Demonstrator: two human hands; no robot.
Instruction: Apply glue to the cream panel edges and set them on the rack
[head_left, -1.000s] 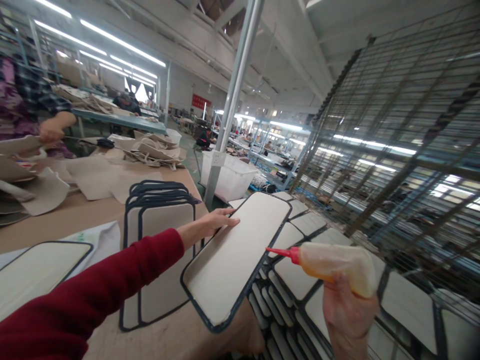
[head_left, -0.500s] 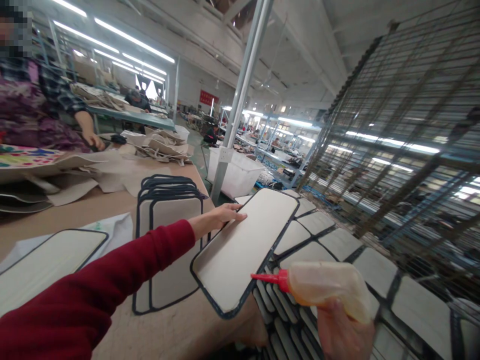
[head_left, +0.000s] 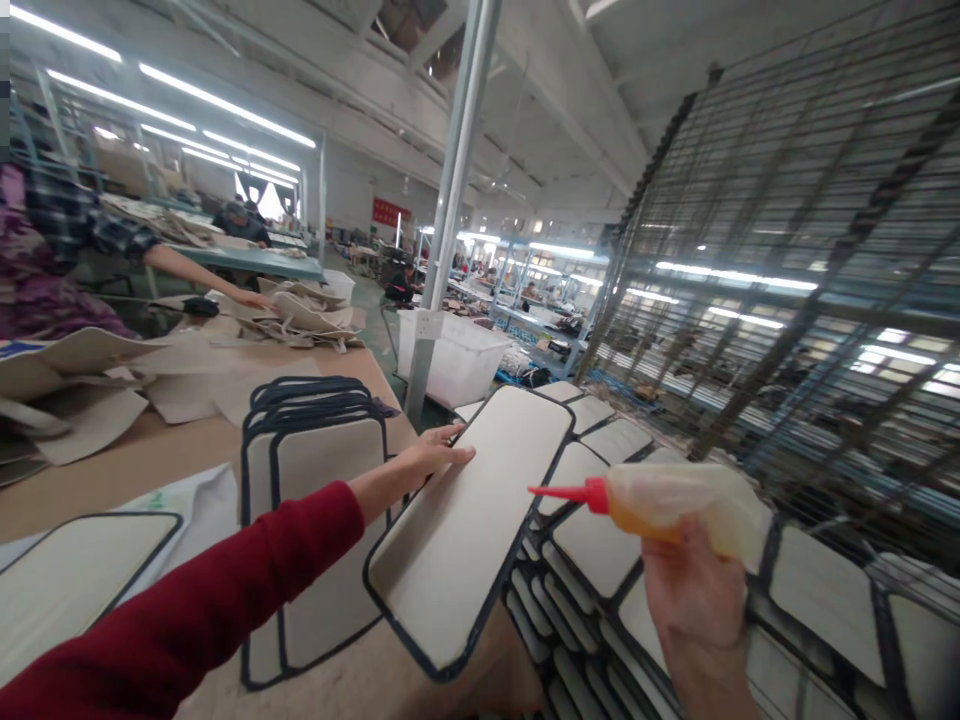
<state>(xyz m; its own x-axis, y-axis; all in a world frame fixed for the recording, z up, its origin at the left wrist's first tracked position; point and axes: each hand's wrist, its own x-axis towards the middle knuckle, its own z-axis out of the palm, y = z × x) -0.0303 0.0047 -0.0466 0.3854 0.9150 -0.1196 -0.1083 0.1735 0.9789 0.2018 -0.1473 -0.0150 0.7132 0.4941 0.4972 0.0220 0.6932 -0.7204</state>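
Observation:
My left hand (head_left: 439, 455) grips the left edge of a cream rectangular panel (head_left: 480, 520) with rounded corners and a dark border, thumb on its face. The panel is held tilted above the table. In my right hand (head_left: 694, 580) is a squeeze bottle (head_left: 682, 500) of amber liquid, lying nearly level. Its red nozzle (head_left: 562, 492) points left, close to the panel's right edge; whether the tip touches it I cannot tell. Left of the panel stand several similar dark-edged panels (head_left: 330, 540), leaning together.
Another dark-edged panel (head_left: 82, 570) lies at the left on white sheeting. Many panels (head_left: 825, 590) are laid out on the right, below a wire rack (head_left: 787, 260). A metal post (head_left: 450, 200) and white bin (head_left: 454, 355) stand ahead. A co-worker's arm (head_left: 202, 275) reaches over cut pieces.
The bottle has risen, its nozzle now higher along the panel's right edge. My view has swung slightly right. The co-worker's arm now stretches out to the pile of cut pieces.

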